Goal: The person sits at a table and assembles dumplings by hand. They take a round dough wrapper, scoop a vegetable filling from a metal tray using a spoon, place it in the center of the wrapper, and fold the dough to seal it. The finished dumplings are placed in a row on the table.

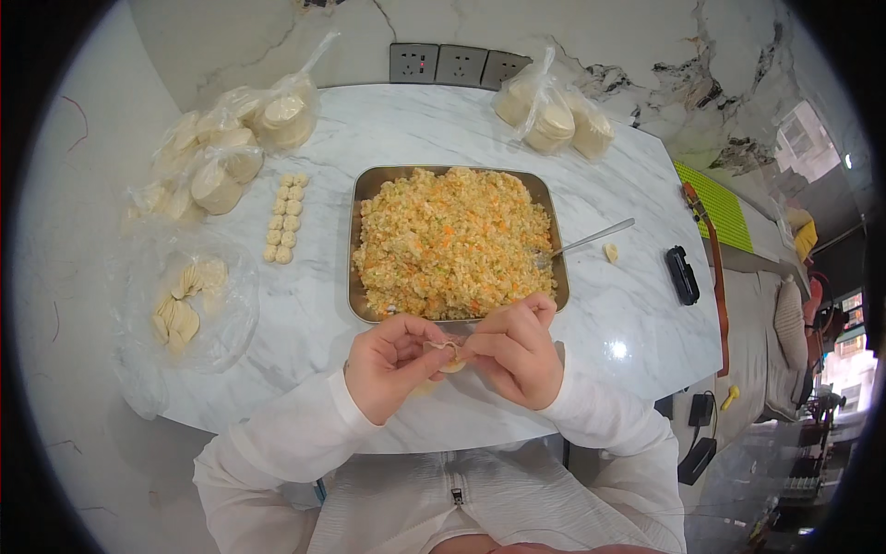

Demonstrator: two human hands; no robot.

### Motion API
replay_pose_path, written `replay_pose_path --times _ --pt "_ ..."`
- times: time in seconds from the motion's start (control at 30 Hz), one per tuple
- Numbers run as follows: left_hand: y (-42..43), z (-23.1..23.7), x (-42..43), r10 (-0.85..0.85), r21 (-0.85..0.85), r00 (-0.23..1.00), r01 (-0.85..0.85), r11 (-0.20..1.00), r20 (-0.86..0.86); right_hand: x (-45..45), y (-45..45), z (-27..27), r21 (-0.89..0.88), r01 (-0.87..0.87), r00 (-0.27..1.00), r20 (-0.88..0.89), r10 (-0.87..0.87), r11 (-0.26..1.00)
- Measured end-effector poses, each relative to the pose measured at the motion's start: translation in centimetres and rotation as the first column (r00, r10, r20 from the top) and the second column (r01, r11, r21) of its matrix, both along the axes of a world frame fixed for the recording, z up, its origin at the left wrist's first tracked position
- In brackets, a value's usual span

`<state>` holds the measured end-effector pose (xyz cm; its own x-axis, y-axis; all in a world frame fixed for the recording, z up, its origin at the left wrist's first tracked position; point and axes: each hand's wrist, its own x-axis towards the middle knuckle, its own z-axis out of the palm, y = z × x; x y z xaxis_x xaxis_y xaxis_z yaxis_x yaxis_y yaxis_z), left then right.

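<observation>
Between my left hand (pixel 396 367) and my right hand (pixel 518 351) is a round dough wrapper (pixel 453 365), its upper edge gathered in the fingers of both. Any filling inside it is mostly hidden by my fingertips. Just beyond my hands stands a rectangular metal tray (pixel 354 277) heaped with a crumbly filling (pixel 453 239) flecked with orange and green. A metal spoon (pixel 595 235) rests in the filling, its handle leaning out over the right rim. Left of the tray, several small pleated dumplings (pixel 283 220) sit in two columns on the marble-patterned table (pixel 311 332).
An opened plastic bag (pixel 232 339) with loose wrappers (pixel 176 318) lies at left. Bagged wrapper stacks stand at back left (pixel 284 118) and back right (pixel 550 121). On the right are a small pale piece (pixel 610 253) and a black case (pixel 682 275). Wall sockets (pixel 460 66) sit behind.
</observation>
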<state>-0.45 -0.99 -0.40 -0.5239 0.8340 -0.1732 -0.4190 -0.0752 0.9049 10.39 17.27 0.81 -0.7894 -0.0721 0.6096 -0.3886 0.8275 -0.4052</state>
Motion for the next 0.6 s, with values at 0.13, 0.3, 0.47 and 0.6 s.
replay_pose_path --times 0.13,0.3,0.47,0.6 --pt "-0.03 0.18 0.01 -0.007 -0.005 1.0 0.007 1.0 0.008 0.04 0.2 0.29 -0.034 -0.002 1.0 -0.008 0.001 0.999" --pt "-0.1 -0.11 -0.01 -0.028 0.018 1.0 0.028 0.999 -0.011 -0.05 -0.12 0.59 -0.057 0.035 0.999 0.0 -0.035 0.998" --pt "-0.03 0.21 -0.09 -0.056 -0.019 0.998 0.056 0.998 -0.026 -0.05 0.12 0.3 -0.039 0.011 1.0 0.009 -0.011 0.999" --pt "-0.08 -0.15 0.01 -0.052 0.016 0.999 0.052 0.999 -0.014 -0.07 0.06 0.22 -0.019 0.013 1.0 0.028 -0.013 1.0"
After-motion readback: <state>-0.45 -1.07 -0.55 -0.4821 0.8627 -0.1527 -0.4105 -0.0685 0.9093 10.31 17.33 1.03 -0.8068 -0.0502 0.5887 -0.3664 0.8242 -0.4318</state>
